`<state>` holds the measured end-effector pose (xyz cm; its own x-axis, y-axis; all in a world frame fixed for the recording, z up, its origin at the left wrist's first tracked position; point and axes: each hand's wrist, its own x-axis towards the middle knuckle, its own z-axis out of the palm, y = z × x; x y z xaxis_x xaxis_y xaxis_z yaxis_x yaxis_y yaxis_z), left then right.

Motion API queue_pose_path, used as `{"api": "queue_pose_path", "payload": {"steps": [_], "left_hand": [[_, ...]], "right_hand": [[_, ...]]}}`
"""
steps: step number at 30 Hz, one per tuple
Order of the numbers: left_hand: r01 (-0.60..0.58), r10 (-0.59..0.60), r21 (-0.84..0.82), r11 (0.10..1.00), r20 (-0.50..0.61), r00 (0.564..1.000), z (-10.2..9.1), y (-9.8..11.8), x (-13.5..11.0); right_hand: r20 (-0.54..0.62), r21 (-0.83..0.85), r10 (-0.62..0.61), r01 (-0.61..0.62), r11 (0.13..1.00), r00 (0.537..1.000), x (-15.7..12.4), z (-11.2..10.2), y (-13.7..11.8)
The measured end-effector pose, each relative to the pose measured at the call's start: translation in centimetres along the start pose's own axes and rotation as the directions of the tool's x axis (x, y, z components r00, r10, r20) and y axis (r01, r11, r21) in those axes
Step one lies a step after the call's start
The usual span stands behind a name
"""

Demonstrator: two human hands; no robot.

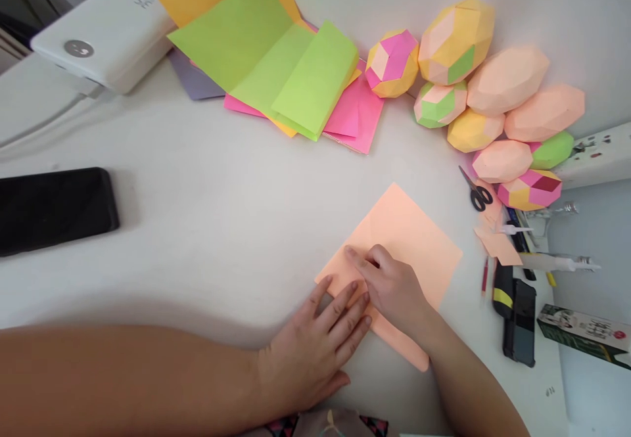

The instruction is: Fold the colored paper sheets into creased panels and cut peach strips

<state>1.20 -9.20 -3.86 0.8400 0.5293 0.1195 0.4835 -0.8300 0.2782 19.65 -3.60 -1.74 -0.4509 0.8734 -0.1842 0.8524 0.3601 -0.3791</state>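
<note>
A square sheet of peach paper [414, 227] lies turned cornerwise on the white table, with a narrow strip along its near edge folded or curled over. My left hand [320, 342] rests flat, fingers spread, with the fingertips on that near edge. Over the same edge is my right hand [394, 286], its fingers curled and one digit stretched along the paper, pressing it down. The two hands almost touch, and the right one hides part of the sheet. What lies under its palm cannot be seen.
Green paper [261, 43] and other coloured sheets lie at the back. Faceted paper shapes [507, 79] cluster at the back right, near scissors [477, 190], a dark device [520, 322] and a carton [586, 335]. A phone [54, 210] and a white power bank [106, 33] sit left.
</note>
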Motion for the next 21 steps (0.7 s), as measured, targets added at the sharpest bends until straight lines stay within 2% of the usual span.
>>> {"api": "queue_pose_path", "payload": {"steps": [5, 9, 11, 16, 19, 21], "left_hand": [[0.001, -0.001, 0.008, 1.0, -0.006, 1.0, 0.0, 0.0, 0.0], [0.003, -0.003, 0.009, 1.0, 0.008, 1.0, -0.1, 0.0, 0.0], [0.006, -0.006, 0.013, 1.0, 0.015, 1.0, -0.2, 0.0, 0.0], [0.028, -0.028, 0.063, 0.998, 0.013, 1.0, -0.3, 0.2, -0.1], [0.057, -0.06, 0.127, 0.99, 0.017, 0.998, -0.5, 0.4, -0.2], [0.081, -0.088, 0.179, 0.98, 0.034, 0.996, -0.7, 0.5, -0.2]], "right_hand": [[0.0, 0.09, 0.069, -0.069, 0.994, 0.998, 0.0, 0.1, -0.1], [0.074, 0.267, 0.273, -0.283, 0.921, 0.959, 0.1, 0.0, -0.7], [0.095, 0.294, 0.313, -0.327, 0.898, 0.945, 0.3, -0.1, -1.0], [-0.001, 0.095, 0.14, -0.139, 0.986, 0.99, 0.2, -0.1, -0.8], [-0.036, 0.001, 0.031, -0.031, 1.0, 0.999, 0.0, 0.1, -0.3], [-0.042, -0.011, 0.006, -0.007, 1.0, 0.999, -0.1, 0.2, -0.2]]}}
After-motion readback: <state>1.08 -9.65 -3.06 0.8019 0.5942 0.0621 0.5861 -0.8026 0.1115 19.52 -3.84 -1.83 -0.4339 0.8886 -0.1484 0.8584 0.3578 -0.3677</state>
